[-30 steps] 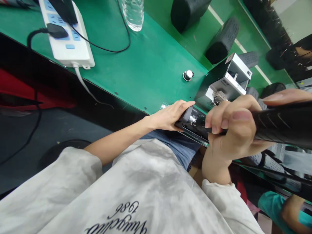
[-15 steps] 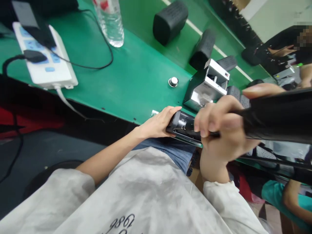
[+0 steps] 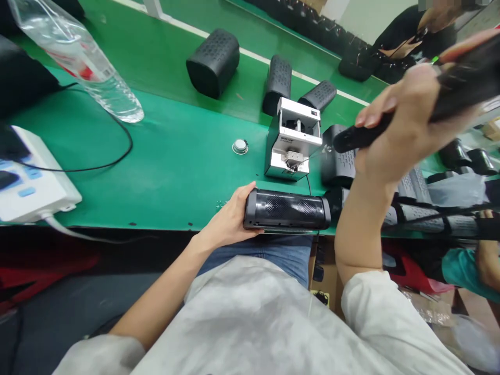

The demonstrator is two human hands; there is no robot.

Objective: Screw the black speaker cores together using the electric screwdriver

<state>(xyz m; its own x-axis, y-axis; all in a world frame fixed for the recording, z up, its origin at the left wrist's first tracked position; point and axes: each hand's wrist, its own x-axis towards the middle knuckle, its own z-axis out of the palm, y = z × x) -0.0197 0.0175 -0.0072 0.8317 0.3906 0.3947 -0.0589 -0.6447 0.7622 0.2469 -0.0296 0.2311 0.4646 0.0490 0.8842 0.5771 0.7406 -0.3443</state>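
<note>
My left hand (image 3: 233, 216) is closed around the left end of a black speaker housing (image 3: 289, 209) with a perforated front, which lies along the front edge of the green table. Up at the right, my right hand (image 3: 414, 117) is wrapped around a black electric screwdriver (image 3: 469, 78). Its dark narrow end (image 3: 347, 139) points left, above and apart from the speaker housing. Behind the housing stands a silver and black screw feeder (image 3: 295, 138). A small round metal part (image 3: 239, 146) lies on the table to the left of the feeder.
Several black speaker shells (image 3: 214, 62) stand at the back of the green table (image 3: 175, 172). At the left are a water bottle (image 3: 86, 67), a white power strip (image 3: 42, 182) and a loose black cable. A co-worker (image 3: 410, 36) sits across; a teal sleeve (image 3: 461, 271) shows at right.
My right hand has lifted the electric screwdriver up and right, off the speaker housing. My left hand still grips the housing. The view has shifted and turned.
</note>
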